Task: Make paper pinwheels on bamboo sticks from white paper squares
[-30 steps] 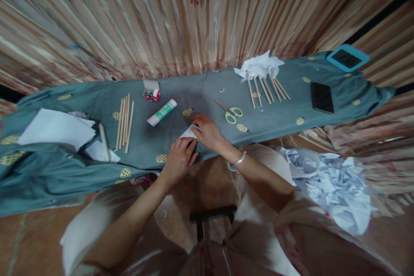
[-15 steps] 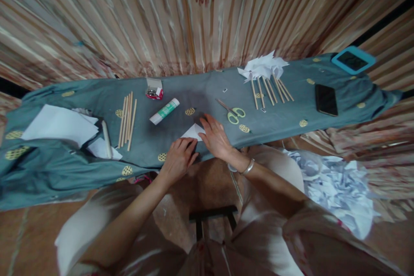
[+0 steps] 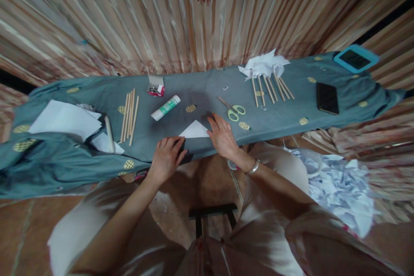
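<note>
A white sheet of paper folded into a triangle (image 3: 195,130) lies at the near edge of the cloth-covered table, its peak pointing away from me. My left hand (image 3: 166,157) rests at its left corner, palm down with the fingers stretched out. At the right corner lies my right hand (image 3: 224,137), also flat, fingertips touching the paper. Beyond the paper sit a glue stick (image 3: 165,108) with a green label and green-handled scissors (image 3: 236,112).
Wooden sticks (image 3: 129,116), white paper sheets (image 3: 66,120) and a small box of pins (image 3: 155,86) lie leftward. Paper pinwheels on sticks (image 3: 265,67), a phone (image 3: 327,98) and a blue-framed device (image 3: 356,58) lie rightward. A bag of paper scraps (image 3: 343,192) stands below.
My hands have slid apart along the folded edge, the left one leftward and the right one rightward. More of the paper triangle shows between them.
</note>
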The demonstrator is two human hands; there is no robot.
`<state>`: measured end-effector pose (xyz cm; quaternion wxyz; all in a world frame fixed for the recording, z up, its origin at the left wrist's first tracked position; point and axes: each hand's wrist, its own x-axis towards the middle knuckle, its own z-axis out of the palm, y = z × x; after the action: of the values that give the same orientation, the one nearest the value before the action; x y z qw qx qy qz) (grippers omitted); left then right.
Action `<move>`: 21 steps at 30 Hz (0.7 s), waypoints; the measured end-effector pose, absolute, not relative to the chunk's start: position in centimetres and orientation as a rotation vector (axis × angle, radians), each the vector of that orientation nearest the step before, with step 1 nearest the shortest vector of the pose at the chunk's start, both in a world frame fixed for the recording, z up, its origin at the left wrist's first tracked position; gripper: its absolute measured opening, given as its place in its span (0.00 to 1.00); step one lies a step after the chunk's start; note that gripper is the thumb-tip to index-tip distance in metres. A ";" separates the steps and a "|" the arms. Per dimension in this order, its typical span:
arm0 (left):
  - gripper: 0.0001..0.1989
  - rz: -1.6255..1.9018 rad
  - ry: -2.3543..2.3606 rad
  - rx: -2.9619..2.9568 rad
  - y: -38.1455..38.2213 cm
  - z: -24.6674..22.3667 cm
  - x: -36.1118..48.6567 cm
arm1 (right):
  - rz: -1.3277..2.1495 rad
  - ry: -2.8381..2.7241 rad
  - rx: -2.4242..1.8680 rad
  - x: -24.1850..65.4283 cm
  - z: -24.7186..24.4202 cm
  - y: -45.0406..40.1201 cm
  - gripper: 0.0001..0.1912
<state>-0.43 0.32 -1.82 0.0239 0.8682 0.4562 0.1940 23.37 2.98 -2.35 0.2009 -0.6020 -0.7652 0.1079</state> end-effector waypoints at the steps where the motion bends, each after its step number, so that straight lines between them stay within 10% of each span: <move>1: 0.19 0.594 1.427 2.685 0.2 -1.8 -0.5 | 0.296 -2.135 -1.687 23.5 -2.4 2.9 0.25; 21: 0.18 0.664 1.579 2.633 -0.3 -1.7 -1.4 | 0.350 -2.097 -1.625 24.8 -2.1 1.4 0.21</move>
<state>-1.36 -0.33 -1.69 0.0003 0.8382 0.5028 0.2114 24.77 1.45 -2.06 0.2309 -0.5908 -0.7625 0.1272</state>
